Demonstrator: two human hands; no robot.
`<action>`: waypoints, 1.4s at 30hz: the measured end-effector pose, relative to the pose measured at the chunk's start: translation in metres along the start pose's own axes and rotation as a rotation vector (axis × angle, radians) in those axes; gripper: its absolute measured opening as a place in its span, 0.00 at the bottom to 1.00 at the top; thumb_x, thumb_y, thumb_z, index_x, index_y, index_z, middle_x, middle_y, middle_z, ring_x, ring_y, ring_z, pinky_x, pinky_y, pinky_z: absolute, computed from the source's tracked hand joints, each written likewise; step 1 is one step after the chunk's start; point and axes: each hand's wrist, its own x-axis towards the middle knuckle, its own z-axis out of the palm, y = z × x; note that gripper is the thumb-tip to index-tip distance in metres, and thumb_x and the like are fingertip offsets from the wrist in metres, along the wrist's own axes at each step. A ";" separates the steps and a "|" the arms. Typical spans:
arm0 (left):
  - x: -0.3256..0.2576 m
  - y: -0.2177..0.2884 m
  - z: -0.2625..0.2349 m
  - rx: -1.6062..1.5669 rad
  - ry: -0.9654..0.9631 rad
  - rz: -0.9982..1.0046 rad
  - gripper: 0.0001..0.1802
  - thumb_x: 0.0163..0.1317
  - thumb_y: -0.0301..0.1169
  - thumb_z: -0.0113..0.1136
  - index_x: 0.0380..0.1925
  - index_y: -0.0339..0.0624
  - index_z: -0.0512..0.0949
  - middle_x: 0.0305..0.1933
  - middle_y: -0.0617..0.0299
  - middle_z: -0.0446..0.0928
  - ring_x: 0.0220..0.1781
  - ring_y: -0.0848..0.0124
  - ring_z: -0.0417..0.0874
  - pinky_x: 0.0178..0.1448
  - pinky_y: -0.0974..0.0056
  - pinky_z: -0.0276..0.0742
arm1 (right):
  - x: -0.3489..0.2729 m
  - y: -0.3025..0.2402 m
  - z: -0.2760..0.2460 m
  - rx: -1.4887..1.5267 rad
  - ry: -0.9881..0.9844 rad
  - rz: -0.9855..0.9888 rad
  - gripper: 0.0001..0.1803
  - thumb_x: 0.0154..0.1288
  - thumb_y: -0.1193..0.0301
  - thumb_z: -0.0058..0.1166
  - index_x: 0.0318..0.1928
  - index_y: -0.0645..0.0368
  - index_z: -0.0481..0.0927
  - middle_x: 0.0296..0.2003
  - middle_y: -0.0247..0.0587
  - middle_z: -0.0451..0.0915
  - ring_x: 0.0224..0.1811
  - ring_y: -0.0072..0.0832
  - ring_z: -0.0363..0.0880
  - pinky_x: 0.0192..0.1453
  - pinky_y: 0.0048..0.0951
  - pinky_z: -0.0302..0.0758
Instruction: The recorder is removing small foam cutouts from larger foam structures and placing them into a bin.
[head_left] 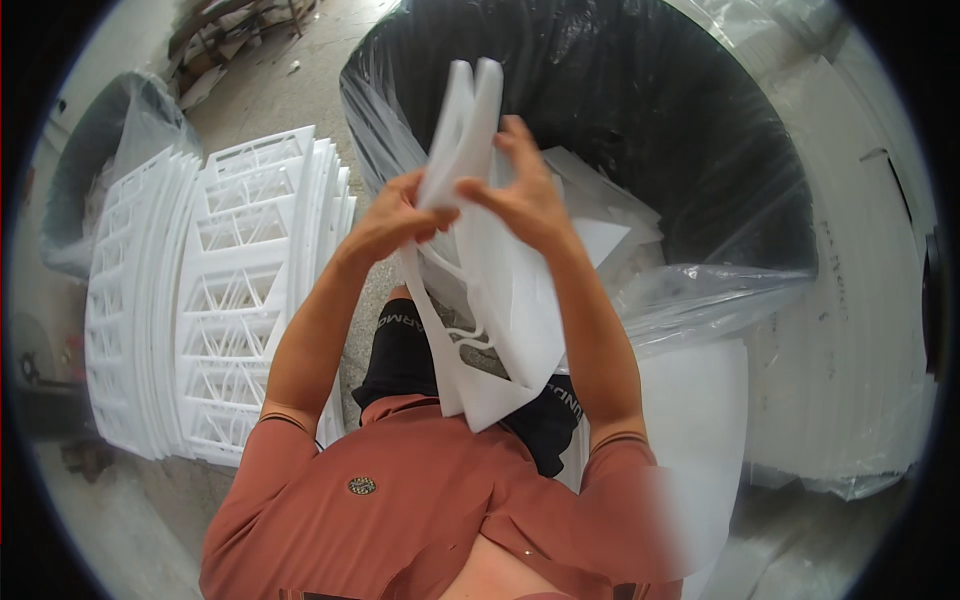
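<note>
A white foam sheet [515,300] with curved cut-outs is folded upright in front of me, its lower end hanging over my lap. My left hand [400,218] is closed on its left edge, thumb across the front. On the other side, my right hand [520,195] grips the sheet, its thumb pressed to the face and fingers curled at the edge, slightly blurred. Two narrow folded ends stick up above both hands. Part of the fingers is hidden behind the foam.
A large bin with a black inside and clear plastic liner [700,120] stands ahead, holding white foam scraps [610,205]. To the left are upright stacks of cut-out white foam panels [240,280], with another lined bin [85,170] beyond. White sheets [830,330] are stacked at right.
</note>
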 end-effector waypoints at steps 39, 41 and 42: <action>0.020 0.108 -0.145 -0.101 0.133 0.167 0.27 0.66 0.36 0.54 0.62 0.33 0.65 0.24 0.67 0.71 0.19 0.81 0.64 0.27 0.75 0.62 | -0.157 0.055 -0.019 -0.296 -0.081 -0.147 0.65 0.31 0.64 0.76 0.72 0.54 0.51 0.70 0.56 0.52 0.74 0.53 0.47 0.74 0.56 0.46; 0.003 0.138 -0.149 -0.228 -0.019 0.167 0.28 0.66 0.36 0.54 0.63 0.32 0.63 0.26 0.65 0.72 0.21 0.80 0.65 0.29 0.75 0.63 | -0.158 0.068 0.033 -0.326 -0.046 -0.201 0.57 0.37 0.66 0.73 0.71 0.53 0.56 0.69 0.55 0.55 0.73 0.52 0.50 0.73 0.57 0.48; -0.009 0.147 -0.154 -0.247 -0.085 0.161 0.28 0.66 0.35 0.55 0.62 0.32 0.63 0.27 0.64 0.73 0.22 0.80 0.67 0.30 0.75 0.65 | -0.155 0.083 0.052 -0.438 0.033 -0.307 0.46 0.45 0.70 0.66 0.68 0.51 0.62 0.67 0.53 0.59 0.71 0.51 0.54 0.72 0.56 0.51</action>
